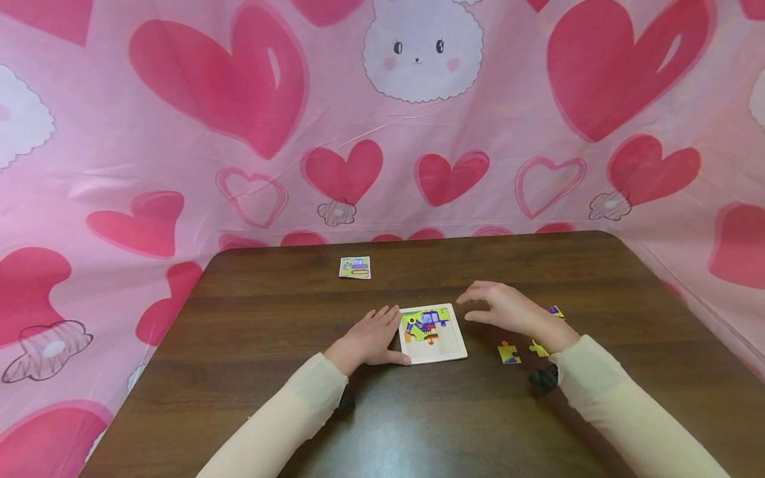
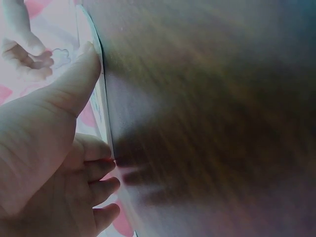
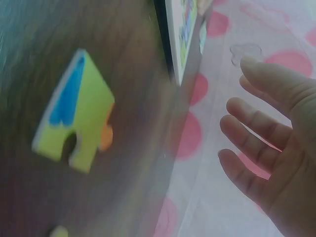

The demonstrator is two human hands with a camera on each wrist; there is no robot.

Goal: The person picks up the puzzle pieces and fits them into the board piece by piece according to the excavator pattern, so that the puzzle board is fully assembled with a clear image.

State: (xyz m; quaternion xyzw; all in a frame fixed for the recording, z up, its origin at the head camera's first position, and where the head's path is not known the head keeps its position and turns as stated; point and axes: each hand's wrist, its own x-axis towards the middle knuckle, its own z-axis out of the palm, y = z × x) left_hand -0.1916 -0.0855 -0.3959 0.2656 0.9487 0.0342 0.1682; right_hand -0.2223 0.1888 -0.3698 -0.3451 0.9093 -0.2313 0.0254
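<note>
A white-framed jigsaw puzzle tray (image 1: 449, 340) lies on the table, partly filled with pieces that picture a blue and yellow digger. My left hand (image 1: 375, 335) touches the tray's left side, its fingers extended and the thumb at the near left corner. Just right of the tray, my right hand (image 1: 499, 307) hovers above the table with loosely bent fingers and nothing between them. Below that hand lies a yellow-green puzzle piece (image 1: 509, 353) with a blue patch, which the right wrist view also shows as a loose piece (image 3: 79, 116). Beside it is another green piece (image 1: 538, 348).
A further puzzle piece (image 1: 556, 311) is partly hidden behind the right wrist. A small picture card (image 1: 355, 267) of the digger lies farther back on the brown wooden table (image 1: 269, 292). A pink heart-patterned cloth (image 1: 394, 126) hangs behind the table.
</note>
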